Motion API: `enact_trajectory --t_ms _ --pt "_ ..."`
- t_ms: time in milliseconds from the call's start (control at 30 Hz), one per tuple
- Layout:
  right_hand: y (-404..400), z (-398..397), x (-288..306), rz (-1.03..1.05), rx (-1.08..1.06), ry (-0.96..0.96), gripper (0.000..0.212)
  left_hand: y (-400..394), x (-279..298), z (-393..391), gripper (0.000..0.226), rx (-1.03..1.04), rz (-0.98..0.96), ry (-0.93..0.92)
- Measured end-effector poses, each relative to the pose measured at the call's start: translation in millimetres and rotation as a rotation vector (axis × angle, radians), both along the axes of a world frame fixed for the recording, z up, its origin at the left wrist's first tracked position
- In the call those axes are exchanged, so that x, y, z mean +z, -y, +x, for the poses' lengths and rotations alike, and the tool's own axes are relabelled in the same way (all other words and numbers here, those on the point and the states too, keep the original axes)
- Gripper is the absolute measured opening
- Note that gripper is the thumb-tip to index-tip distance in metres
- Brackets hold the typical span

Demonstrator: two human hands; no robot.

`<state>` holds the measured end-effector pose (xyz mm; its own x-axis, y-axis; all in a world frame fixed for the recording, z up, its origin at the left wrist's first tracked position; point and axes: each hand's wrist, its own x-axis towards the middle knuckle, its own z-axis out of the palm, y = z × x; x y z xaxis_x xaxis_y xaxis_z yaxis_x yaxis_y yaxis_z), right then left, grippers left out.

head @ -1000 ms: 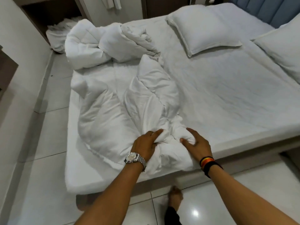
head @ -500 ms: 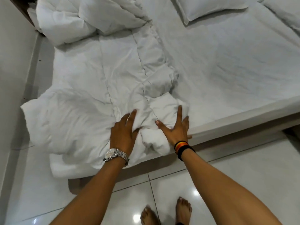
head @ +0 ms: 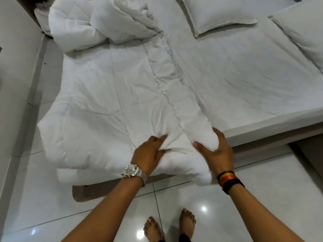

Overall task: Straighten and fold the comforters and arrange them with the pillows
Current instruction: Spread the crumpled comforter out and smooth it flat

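On bed (head: pixel 244 84), comforter (head: pixel 108 95) now lies flatter.

My arms are bare; a silver metal wristwatch (head: pixel 133 171) circles my left wrist, black and orange-striped bands (head: pixel 229 179) my right, and my feet (head: pixel 187 222) are bare.

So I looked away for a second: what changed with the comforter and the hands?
The near comforter went from a bunched heap to lying spread flat, its near end now drooping past the bed edge. The right hand shifted from pinching the bunch to cupping the corner; the left hand now presses beside it. The far comforter is crumpled as before, and the pillows haven't moved.
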<state>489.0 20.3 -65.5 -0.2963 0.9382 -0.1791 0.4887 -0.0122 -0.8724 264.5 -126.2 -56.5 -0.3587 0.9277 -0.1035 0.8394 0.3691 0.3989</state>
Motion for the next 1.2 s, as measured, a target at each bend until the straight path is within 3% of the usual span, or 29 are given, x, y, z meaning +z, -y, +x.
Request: enact_trajectory --t_ms 100,233,300,400,533,633,700,800,900,1067,1200 --pt "7 42 -29 -0.121 0.011 0.205 0.098 -8 -20 23 0.074 -0.029 -0.234 -0.06" --pt "19 40 -62 -0.258 -0.036 0.332 0.127 4 -38 30 0.071 0.026 -0.175 -0.081" --pt "31 23 -62 -0.159 -0.055 0.404 0.13 20 -33 19 0.064 0.033 -0.052 -0.049" --pt "47 -16 -49 0.135 0.061 0.446 0.119 51 -22 -20 0.055 0.136 0.145 -0.108" --pt "66 -111 -21 0.311 0.363 0.358 0.1 101 -18 -89 0.062 0.677 0.266 -0.189" --pt "88 -183 -16 0.354 0.638 0.321 0.09 145 -26 -140 0.071 1.081 0.305 -0.086" --pt "108 -228 -22 0.342 0.761 0.319 0.086 176 -38 -174 0.075 1.217 0.294 0.034" --pt "137 -291 -31 0.302 0.843 0.314 0.082 207 -55 -219 0.078 1.098 0.237 0.182" --pt "159 -342 -36 0.287 0.876 0.329 0.08 212 -54 -244 0.075 0.907 0.297 0.315" --pt "184 -358 -35 0.211 0.862 0.341 0.076 214 -18 -222 0.063 0.956 0.409 0.42" --pt "208 -353 -8 0.182 0.91 0.216 0.075 255 12 -211 0.058 0.984 0.44 0.508"
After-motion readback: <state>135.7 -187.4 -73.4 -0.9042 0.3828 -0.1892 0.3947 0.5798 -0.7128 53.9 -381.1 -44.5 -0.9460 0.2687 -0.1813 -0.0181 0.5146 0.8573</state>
